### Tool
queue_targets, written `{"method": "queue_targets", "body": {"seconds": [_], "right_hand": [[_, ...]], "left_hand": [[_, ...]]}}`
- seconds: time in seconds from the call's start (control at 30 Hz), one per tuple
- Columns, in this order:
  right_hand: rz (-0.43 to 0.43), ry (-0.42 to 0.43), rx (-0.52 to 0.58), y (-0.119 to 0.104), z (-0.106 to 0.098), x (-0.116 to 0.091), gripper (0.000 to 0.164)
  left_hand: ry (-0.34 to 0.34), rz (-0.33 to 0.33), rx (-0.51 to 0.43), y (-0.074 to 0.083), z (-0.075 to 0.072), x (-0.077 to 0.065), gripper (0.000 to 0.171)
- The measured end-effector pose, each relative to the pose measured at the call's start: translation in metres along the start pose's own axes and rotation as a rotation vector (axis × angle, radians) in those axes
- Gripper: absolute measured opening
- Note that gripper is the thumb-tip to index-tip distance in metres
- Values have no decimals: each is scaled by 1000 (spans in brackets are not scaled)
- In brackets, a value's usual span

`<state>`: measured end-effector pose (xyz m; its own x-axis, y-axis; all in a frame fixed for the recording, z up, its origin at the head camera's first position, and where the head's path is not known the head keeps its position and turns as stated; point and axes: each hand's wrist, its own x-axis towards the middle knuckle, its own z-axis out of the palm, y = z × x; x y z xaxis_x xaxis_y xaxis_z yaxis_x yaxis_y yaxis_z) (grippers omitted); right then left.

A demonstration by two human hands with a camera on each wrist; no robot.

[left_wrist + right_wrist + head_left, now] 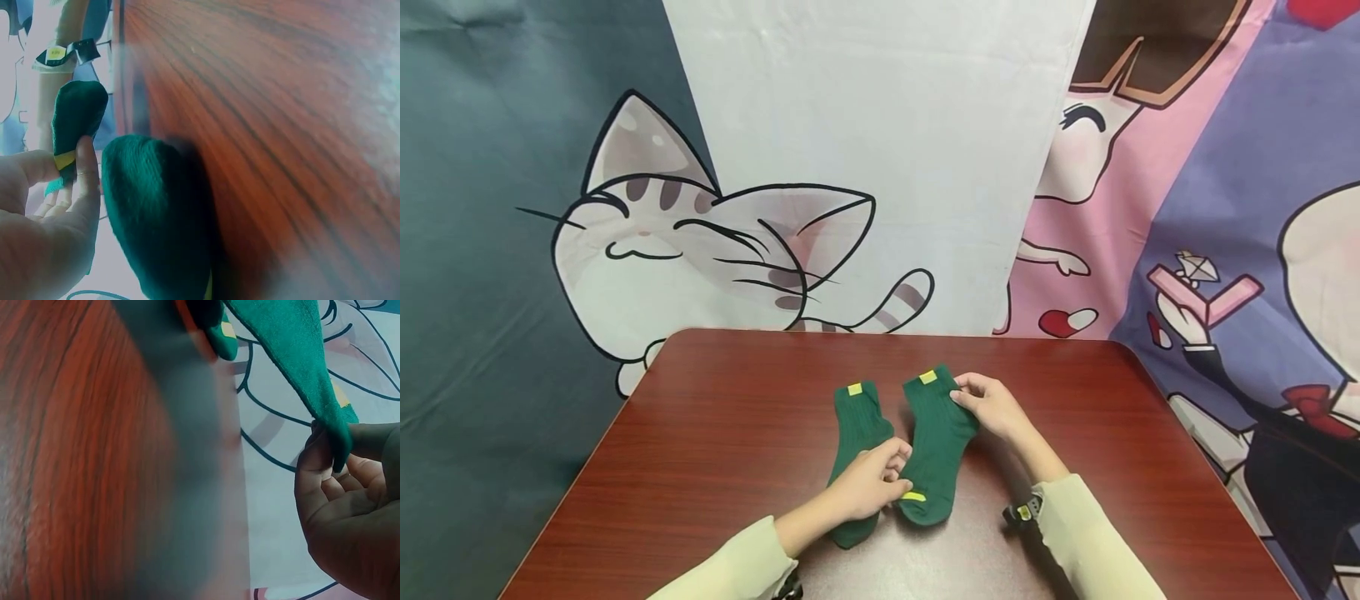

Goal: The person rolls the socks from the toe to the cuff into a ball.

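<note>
Two dark green socks with yellow marks are in the head view. One sock [855, 425] lies on the table, partly hidden by my left forearm and hand. The other sock [942, 442] is held up just right of it, cuff toward the far side. My left hand [874, 481] pinches this second sock by its yellow stripe near the toe; the left wrist view shows the toe [80, 112] beyond the thumb and fingers. At the cuff's right edge, my right hand [992, 406] pinches the cloth, and in the right wrist view the green fabric [300, 356] stretches up from those fingers.
The reddish-brown wooden table [722, 433] extends around both socks. Behind it hangs a cloth backdrop [880, 92] with cartoon figures. Black straps with small devices [1024, 510] sit at the wrists, below light sleeves.
</note>
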<state>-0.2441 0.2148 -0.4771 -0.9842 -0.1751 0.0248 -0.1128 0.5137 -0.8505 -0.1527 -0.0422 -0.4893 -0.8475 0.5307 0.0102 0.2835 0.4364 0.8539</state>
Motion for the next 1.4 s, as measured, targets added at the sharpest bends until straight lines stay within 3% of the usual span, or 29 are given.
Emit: {"method": "queue_targets", "body": {"seconds": [0.43, 0.77, 1.07, 1.4], "right_hand": [[0, -7, 52, -11, 15, 8, 15], [-21, -4, 74, -19, 32, 14, 15], [-10, 28, 110, -22, 47, 20, 14], [-3, 25, 116, -25, 62, 24, 15]], "left_hand": [[-9, 17, -2, -4, -20, -13, 27], [0, 91, 5, -12, -34, -23, 30], [-25, -16, -8, -15, -46, -28, 35], [-50, -31, -30, -23, -55, -32, 38]]}}
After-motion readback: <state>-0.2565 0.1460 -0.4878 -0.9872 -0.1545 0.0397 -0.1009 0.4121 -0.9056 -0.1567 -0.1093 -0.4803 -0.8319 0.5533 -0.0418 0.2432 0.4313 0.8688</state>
